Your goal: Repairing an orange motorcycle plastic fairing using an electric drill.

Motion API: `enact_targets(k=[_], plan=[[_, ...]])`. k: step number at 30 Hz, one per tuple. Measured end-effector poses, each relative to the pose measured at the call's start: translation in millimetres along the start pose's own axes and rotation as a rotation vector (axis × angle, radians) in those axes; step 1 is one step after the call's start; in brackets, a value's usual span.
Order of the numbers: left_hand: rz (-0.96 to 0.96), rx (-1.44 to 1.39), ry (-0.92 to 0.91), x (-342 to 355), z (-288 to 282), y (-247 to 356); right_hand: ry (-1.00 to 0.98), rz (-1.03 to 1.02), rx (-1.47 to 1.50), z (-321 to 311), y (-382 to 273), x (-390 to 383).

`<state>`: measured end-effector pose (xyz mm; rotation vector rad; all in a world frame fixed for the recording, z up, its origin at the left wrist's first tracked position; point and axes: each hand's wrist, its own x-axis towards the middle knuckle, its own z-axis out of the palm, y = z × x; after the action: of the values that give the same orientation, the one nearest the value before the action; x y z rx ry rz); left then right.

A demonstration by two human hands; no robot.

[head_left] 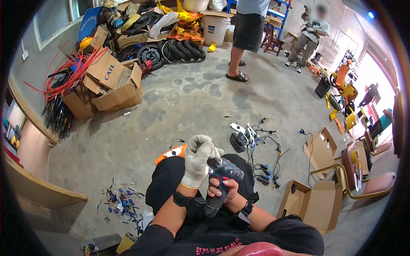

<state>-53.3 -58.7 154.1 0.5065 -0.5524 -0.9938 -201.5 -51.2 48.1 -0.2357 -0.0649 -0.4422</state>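
I have right hand (226, 190) grasping drill (232, 170) by handle (221, 187); left hand (199, 156) curled at chuck (214, 163), can't tell if clenched on anything. Drill likely hefty, rigid; handle best hold.

A loose black T-shirt (190, 245) with short black sleeves (151, 239) covers the upper body, its chest carrying rows of pinkish-red printing (218, 246) (small characters, curved by the lens). The left hand (199, 151) wears an off-white knitted work glove (193, 167), its cuff finished with a thin yellow edge (189, 186). The right hand (229, 189) is ungloved. A broad black wristband (181, 199) circles the left wrist, and a black strap (247, 208) wraps the right. Black trousers (163, 181) cover both knees.
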Motion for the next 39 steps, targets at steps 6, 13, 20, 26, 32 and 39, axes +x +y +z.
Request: enact_targets(k=[6,13,20,26,32,39], plan=[[-0.025,-0.019,0.140,-5.3,7.8,6.9,0.096,-0.027,-0.347,14.5,1.8,-3.6],[-0.099,-0.142,0.157,-1.7,-5.9,-0.6,0.167,-0.025,-0.432,14.3,8.3,-0.6],[-0.237,-0.016,0.005,23.7,-56.8,-9.7,0.354,-0.159,-0.370,30.8,-31.9,5.9],[-0.264,0.623,0.402,49.4,-247.5,38.1,0.290,-0.315,-0.425,29.2,-71.2,-39.3],[-0.492,1.829,0.270,-3.4,-362.0,-9.6,0.335,-0.353,-0.537,46.2,-80.4,-85.8],[-0.722,1.975,0.020,23.4,-427.4,-57.9,0.379,-0.378,-0.578,62.4,-76.9,-108.6]])
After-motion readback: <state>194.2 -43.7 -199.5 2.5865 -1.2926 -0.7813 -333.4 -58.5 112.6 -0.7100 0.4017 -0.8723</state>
